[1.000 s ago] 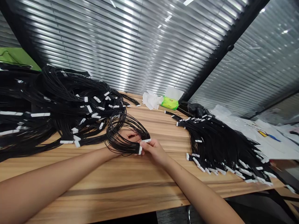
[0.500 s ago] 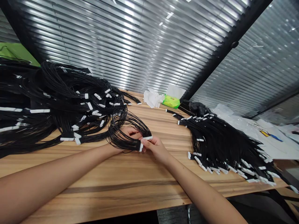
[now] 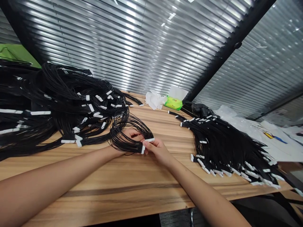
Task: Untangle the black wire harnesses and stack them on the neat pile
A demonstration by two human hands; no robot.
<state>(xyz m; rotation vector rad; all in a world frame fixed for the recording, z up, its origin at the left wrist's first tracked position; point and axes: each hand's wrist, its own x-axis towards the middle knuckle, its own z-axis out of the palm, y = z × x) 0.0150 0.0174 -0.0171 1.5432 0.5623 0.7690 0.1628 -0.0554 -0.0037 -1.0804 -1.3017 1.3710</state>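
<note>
A black wire harness [image 3: 129,118] is bent into a loop, bringing its two white end connectors close together. My right hand [image 3: 157,149] pinches the harness at these connectors, its thumb on the lower connector [image 3: 143,149] just below the upper one [image 3: 149,140]. Inside the loop, my left hand [image 3: 130,135] is closed around the wires near the same end; the wires hide part of its fingers. Both hands are just above the wooden table [image 3: 113,186].
To the left lies a large heap of black wire harnesses [image 3: 71,91] with white connectors. A second pile of harnesses [image 3: 224,145] spreads out on the right. At the back are crumpled tissue [image 3: 155,99] and a green tissue pack [image 3: 173,102]. Blue-and-yellow pliers [image 3: 274,137] lie far right.
</note>
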